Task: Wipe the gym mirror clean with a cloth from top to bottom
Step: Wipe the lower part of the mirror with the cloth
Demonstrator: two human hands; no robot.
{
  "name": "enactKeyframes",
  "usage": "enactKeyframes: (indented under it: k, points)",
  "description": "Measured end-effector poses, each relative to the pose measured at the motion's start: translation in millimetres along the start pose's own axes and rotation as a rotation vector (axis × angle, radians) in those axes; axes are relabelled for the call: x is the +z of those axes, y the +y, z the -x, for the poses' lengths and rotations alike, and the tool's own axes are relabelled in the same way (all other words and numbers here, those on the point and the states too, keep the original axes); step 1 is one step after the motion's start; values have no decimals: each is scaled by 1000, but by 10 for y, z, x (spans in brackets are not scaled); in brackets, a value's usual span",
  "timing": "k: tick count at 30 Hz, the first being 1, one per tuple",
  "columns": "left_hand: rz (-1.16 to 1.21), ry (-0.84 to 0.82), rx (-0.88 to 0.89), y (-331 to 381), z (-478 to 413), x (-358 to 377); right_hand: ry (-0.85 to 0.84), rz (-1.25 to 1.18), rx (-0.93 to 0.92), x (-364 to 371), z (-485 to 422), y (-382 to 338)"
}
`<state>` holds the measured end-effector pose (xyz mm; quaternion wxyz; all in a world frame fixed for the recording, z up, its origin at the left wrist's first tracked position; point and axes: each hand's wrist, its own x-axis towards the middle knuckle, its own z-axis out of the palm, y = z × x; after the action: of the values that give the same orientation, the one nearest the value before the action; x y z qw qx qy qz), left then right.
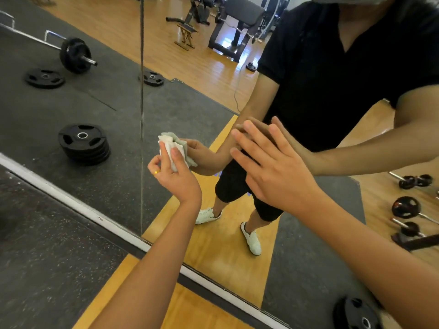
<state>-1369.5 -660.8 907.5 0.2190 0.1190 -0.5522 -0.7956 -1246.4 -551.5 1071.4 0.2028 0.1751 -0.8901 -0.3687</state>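
The gym mirror [114, 98] fills most of the head view, with a vertical seam left of centre. My left hand [174, 179] grips a crumpled white cloth [172, 148] and holds it against the glass just right of the seam, low on the pane. My right hand [273, 167] lies flat on the mirror to the right, fingers straight and spread, meeting its own reflection. The glass shows me in a black shirt, black shorts and white shoes.
A white frame strip [71, 200] runs along the mirror's bottom edge above the dark rubber floor [47, 257] and a wooden floor strip [133, 276]. A weight plate [356, 314] lies at the lower right. Reflected are a plate stack, a barbell, loose plates and benches.
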Motion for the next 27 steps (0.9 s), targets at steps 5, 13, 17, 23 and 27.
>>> enactKeyframes:
  k: [5, 13, 17, 23, 27]
  points:
    - [34, 39, -108, -46, 478, 55, -45, 39, -94, -52, 262, 149]
    - [12, -72, -297, -19, 1820, -24, -34, 155, -208, 67, 329, 208]
    - [-3, -29, -232, -91, 1590, -37, -31, 144, -221, 90, 352, 215]
    - [7, 26, -221, -251, 1651, -30, -13, 160, -223, 136, 355, 210]
    - [41, -59, -215, -260, 1933, -117, 9, 164, -218, 166, 353, 207]
